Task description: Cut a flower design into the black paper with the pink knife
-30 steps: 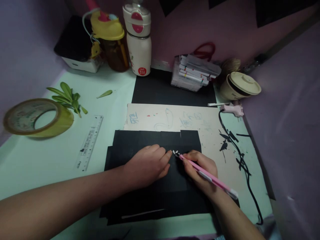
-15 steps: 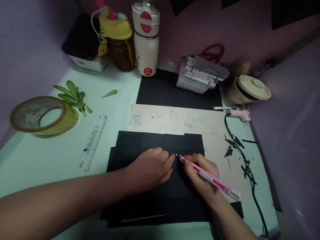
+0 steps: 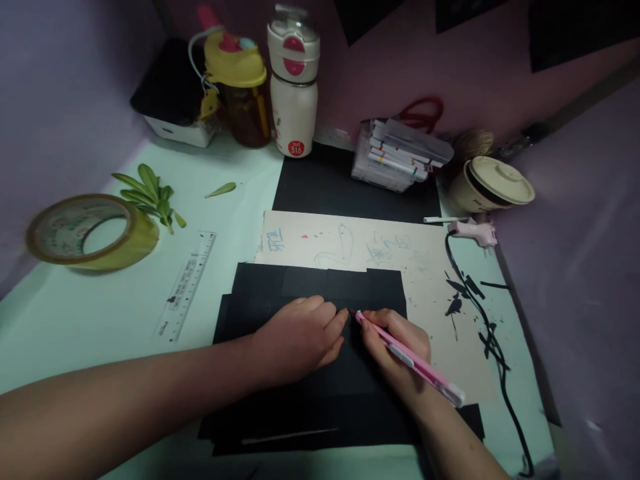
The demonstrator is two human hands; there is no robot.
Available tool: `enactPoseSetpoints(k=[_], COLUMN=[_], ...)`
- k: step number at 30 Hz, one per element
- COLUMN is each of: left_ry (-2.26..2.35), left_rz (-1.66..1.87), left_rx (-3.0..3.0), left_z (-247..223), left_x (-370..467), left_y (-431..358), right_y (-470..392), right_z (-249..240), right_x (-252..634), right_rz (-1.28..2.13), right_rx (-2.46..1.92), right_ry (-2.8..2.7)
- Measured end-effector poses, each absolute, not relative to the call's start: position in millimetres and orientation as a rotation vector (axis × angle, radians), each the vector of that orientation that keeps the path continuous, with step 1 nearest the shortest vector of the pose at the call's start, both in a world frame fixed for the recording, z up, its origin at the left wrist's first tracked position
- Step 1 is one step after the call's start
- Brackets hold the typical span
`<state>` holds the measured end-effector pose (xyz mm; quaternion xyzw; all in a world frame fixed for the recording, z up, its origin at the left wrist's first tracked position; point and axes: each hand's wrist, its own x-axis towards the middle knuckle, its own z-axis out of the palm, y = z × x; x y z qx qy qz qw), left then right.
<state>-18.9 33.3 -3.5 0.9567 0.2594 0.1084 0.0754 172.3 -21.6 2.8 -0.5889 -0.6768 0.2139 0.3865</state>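
My left hand [image 3: 303, 340] rests on the black paper [image 3: 310, 413], its fingers curled and pressed down onto the sheet near its middle. What lies under those fingers is hidden. A slim pink craft knife [image 3: 415, 360] with a grey slider is gripped in my right hand [image 3: 400, 343], tilted like a pen. Its tip meets the black paper just right of my left fingertips. The tip itself is dark and small against the sheet. Under the black paper lies a pale board [image 3: 425, 260] with blue drawn marks.
Black paper scraps [image 3: 455, 305] and a black cable [image 3: 503, 373] lie on the right. A clear ruler [image 3: 187, 287], tape roll [image 3: 143, 240] and green leaves [image 3: 150, 190] are on the left. Bottles [image 3: 295, 120], a marker case [image 3: 395, 157] and a lidded cup [image 3: 495, 183] line the back.
My right hand and the craft knife have shifted slightly left, closer to my left fingertips. The white specks near the knife tip no longer show. The camera view has moved a little.
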Motion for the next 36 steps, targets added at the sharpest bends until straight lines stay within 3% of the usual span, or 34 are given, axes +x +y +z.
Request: enactPoseSetpoints(k=[36], left_ry=[0.815], left_rz=[0.287], left_rx=[2.875], left_z=[1.1], left_x=[-18.2], left_y=[33.3], right_y=[-26.5], right_z=[-0.1], right_x=[180.2], right_rz=[0.569], right_rx=[-1.424], right_ry=[-1.749])
